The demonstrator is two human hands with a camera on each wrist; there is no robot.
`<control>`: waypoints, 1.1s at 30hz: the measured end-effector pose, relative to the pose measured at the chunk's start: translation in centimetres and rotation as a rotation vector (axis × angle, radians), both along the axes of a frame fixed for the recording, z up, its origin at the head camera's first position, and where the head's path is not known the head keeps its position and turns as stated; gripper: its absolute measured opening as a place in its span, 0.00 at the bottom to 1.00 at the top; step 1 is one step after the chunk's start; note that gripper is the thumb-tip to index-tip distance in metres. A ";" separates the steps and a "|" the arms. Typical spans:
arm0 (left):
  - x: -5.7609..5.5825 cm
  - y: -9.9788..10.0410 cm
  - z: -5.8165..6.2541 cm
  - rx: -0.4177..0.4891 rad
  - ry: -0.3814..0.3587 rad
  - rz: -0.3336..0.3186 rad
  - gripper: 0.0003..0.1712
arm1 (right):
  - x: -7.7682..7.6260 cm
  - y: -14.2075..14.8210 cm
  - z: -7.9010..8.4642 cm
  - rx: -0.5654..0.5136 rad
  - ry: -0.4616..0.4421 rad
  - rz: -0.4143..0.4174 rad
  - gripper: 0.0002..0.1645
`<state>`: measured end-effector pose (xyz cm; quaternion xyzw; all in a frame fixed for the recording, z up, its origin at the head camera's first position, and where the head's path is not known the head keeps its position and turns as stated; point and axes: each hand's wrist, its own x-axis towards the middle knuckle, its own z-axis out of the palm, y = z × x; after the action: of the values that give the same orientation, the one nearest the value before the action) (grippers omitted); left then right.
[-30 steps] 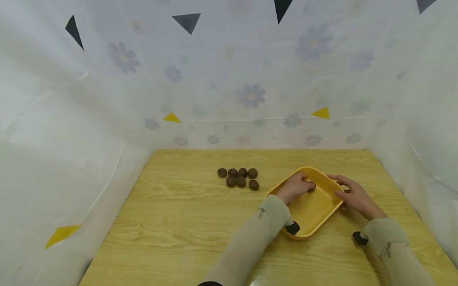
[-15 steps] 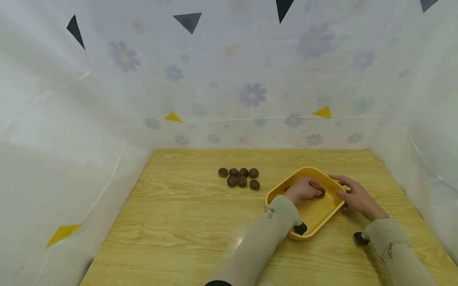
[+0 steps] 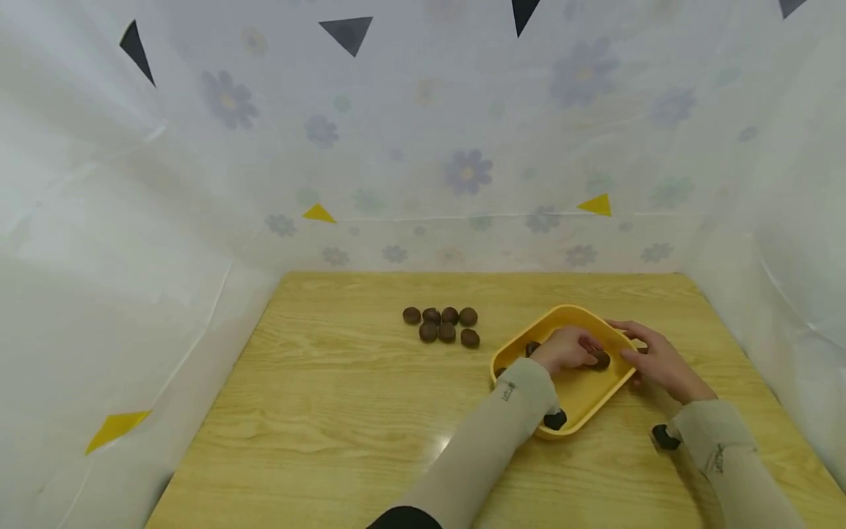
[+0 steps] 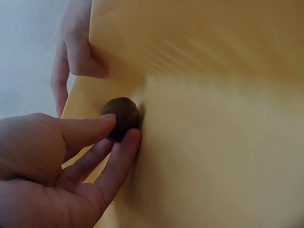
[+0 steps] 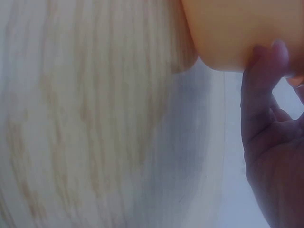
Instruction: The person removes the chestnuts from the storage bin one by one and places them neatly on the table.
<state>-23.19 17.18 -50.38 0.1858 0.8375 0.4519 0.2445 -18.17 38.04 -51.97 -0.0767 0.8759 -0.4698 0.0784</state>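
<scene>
**Left hand pinches a dark ball inside a yellow tray**

The left hand point(image 3: 565, 350) grips the dark ball point(image 4: 120, 117) between thumb and fingertips, near a corner of the yellow tray point(image 3: 583, 397). The ball is brown, rounded and dull, with a slightly uneven outline; whether its underside touches the tray is hard to tell. The right hand point(image 3: 665, 367) grasps the tray's wall, thumb over the rim, other fingers outside and partly hidden.

The tray is smooth, with rounded corners and sloping walls. Two more brown lumps point(image 3: 532, 348) lie inside to the left, one largely covered by wall and sleeve. Their full shapes cannot be made out.

Beyond, seven brown balls point(image 3: 446, 332) sit in two uneven rows on the wood-grain table point(image 3: 297, 411). Pale sleeves point(image 3: 472, 455) run off the bottom edge. Behind hangs creased, translucent white sheeting point(image 3: 396, 184) with faded flowers and yellow and black triangles, some cut off above.
</scene>
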 end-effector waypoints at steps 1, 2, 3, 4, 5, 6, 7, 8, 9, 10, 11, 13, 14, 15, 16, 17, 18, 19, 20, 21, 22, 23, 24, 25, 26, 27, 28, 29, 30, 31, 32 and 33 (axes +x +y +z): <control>0.0 0.0 0.0 0.004 0.001 0.001 0.10 | 0.0 0.0 0.0 -0.001 0.000 0.001 0.33; 0.0 0.0 0.0 0.002 0.004 0.002 0.10 | 0.0 0.0 0.0 -0.001 0.001 0.004 0.33; -0.1 0.0 0.0 -0.001 0.009 0.001 0.10 | 0.0 0.0 -0.1 -0.001 0.004 0.006 0.33; -0.1 0.0 0.0 -0.003 0.012 0.000 0.10 | -0.1 0.1 -0.1 -0.002 0.005 0.010 0.33; -0.1 0.1 0.0 -0.005 0.015 0.002 0.10 | -0.1 0.1 -0.1 -0.003 0.006 0.011 0.33; -0.1 0.1 0.0 -0.002 0.013 0.004 0.10 | -0.1 0.1 -0.1 -0.003 0.008 0.013 0.33; -0.1 0.1 0.1 -0.001 0.012 0.006 0.10 | -0.1 0.1 -0.1 -0.004 0.009 0.016 0.33; -0.1 0.1 0.1 0.003 0.010 0.008 0.10 | -0.1 0.1 -0.1 -0.002 0.011 0.017 0.33; 0.0 0.0 0.2 0.008 0.007 0.011 0.10 | -0.1 0.1 -0.1 -0.002 0.012 0.017 0.33; 0.0 0.0 0.2 0.012 0.004 0.013 0.10 | -0.1 0.1 -0.1 -0.002 0.012 0.015 0.33; 0.0 0.0 0.3 0.019 -0.003 0.020 0.10 | -0.1 0.0 0.0 0.000 0.011 0.013 0.33; 0.1 0.0 0.3 0.030 -0.013 0.032 0.10 | -0.1 0.0 0.1 0.001 0.008 0.008 0.33; 0.1 0.0 0.4 0.036 -0.017 0.039 0.10 | 0.0 0.0 0.1 0.001 0.008 0.006 0.33; 0.1 0.1 0.4 0.042 -0.020 0.044 0.10 | 0.0 0.0 0.1 0.001 0.007 0.004 0.33; 0.1 0.1 0.4 0.045 -0.022 0.050 0.10 | 0.0 0.0 0.1 0.002 0.007 0.002 0.33; 0.1 0.2 0.4 0.049 -0.025 0.055 0.10 | 0.0 0.0 0.1 0.000 0.006 0.001 0.33; 0.0 0.2 0.4 0.052 -0.025 0.055 0.10 | 0.0 0.0 0.2 -0.002 0.005 0.001 0.33; 0.1 0.1 0.4 0.060 -0.027 0.052 0.10 | 0.0 0.0 0.2 -0.001 0.007 0.002 0.33; 0.0 0.1 0.4 0.069 -0.029 0.049 0.10 | -0.1 0.0 0.2 -0.002 0.008 0.003 0.33; -0.1 0.1 0.4 0.075 -0.029 0.043 0.10 | -0.1 0.0 0.2 -0.003 0.009 0.003 0.32; -0.1 0.0 0.4 0.084 -0.030 0.041 0.10 | -0.1 0.0 0.2 -0.003 0.010 0.005 0.32; -0.2 -0.1 0.4 0.094 -0.029 0.039 0.10 | -0.2 0.0 0.2 -0.006 0.008 0.008 0.32; -0.3 -0.1 0.4 0.101 -0.031 0.039 0.10 | -0.2 0.0 0.2 -0.005 0.009 0.011 0.32; -0.4 -0.2 0.4 0.112 -0.031 0.040 0.10 | -0.3 0.0 0.2 -0.003 0.009 0.012 0.33; -0.5 -0.2 0.3 0.111 -0.029 0.044 0.10 | -0.3 0.0 0.2 -0.003 0.007 0.012 0.33; -0.5 -0.2 0.3 0.109 -0.021 0.048 0.10 | -0.3 0.0 0.2 -0.002 0.007 0.013 0.33; -0.6 -0.2 0.3 0.109 -0.016 0.052 0.10 | -0.3 0.0 0.1 -0.002 0.006 0.011 0.33; -0.6 -0.2 0.3 0.110 -0.011 0.056 0.10 | -0.3 0.0 0.1 -0.002 0.006 0.010 0.33; -0.6 -0.2 0.3 0.106 -0.007 0.060 0.10 | -0.2 0.0 0.1 -0.002 0.008 0.009 0.33; -0.6 -0.3 0.3 0.114 -0.005 0.061 0.10 | -0.2 0.0 0.1 -0.004 0.007 0.008 0.33; -0.7 -0.3 0.2 0.115 0.003 0.060 0.10 | -0.1 0.0 0.1 -0.008 0.004 0.008 0.33; -0.7 -0.3 0.2 0.123 0.009 0.057 0.10 | 0.0 0.0 0.0 -0.010 0.003 0.008 0.33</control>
<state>-23.89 16.85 -50.20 0.1785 0.8141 0.5087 0.2160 -18.21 38.06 -51.92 -0.0815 0.8734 -0.4736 0.0785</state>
